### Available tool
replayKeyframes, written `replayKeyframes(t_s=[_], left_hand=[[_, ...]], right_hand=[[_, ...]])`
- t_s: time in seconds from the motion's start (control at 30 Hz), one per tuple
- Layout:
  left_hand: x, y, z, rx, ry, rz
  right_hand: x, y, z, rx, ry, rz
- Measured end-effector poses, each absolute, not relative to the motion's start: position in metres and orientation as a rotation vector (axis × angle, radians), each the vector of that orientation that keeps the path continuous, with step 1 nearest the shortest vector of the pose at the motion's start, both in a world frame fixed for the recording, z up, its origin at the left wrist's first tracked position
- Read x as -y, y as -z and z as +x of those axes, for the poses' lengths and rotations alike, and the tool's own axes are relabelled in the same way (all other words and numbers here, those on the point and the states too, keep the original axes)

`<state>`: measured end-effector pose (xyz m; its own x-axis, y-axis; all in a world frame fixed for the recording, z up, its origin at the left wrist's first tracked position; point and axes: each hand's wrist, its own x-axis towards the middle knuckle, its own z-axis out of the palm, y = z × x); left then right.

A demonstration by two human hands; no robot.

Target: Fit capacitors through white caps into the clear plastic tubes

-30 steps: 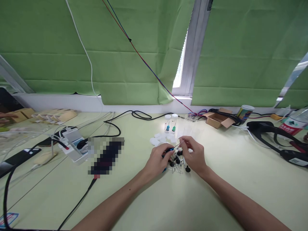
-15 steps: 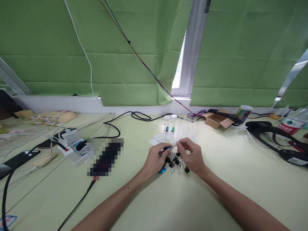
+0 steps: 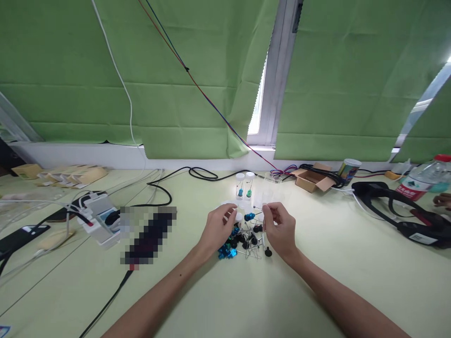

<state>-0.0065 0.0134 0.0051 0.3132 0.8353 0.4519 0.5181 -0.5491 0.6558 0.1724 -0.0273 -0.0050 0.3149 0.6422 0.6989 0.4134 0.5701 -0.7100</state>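
Note:
Between the thumb and fingers of my right hand [image 3: 282,227] is a thin metal rod with a small blue metal fitting [image 3: 250,216] on its left end. My left hand [image 3: 217,227] is just left of the fitting, apart from it, fingers loosely curled with a gap and nothing seen in them. Below both hands lies a pile of black knobs [image 3: 253,240] and thin metal rods. Several loose blue fittings [image 3: 227,252] lie at the pile's left side. Beyond the hands stand two clear vials with white caps, one with a blue fitting [image 3: 240,192] inside, the other with a green fitting [image 3: 249,193].
Clear empty-looking cups [image 3: 268,195] stand behind my right hand. Farther right are an open cardboard box [image 3: 310,180], a printed can [image 3: 348,171], black goggles [image 3: 405,216] and a bottle [image 3: 419,180]. A power strip [image 3: 102,220] with cables lies left. Another person's hand [image 3: 442,201] shows at the right edge.
My left hand has come away from the blue fitting and moved left. The fitting on its rod now hangs from my right hand alone. The view has shifted slightly.

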Motion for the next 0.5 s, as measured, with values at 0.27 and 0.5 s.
replayKeyframes(t_s=[0.27, 0.5], left_hand=[[-0.036, -0.046, 0.009, -1.194, -0.781, 2.623], [-0.072, -0.063, 0.045, -1.150, -0.844, 2.644]], right_hand=[[0.027, 0.009, 0.171, 1.309, -0.158, -1.036], [0.028, 0.008, 0.169, 1.344, -0.129, -1.026]])
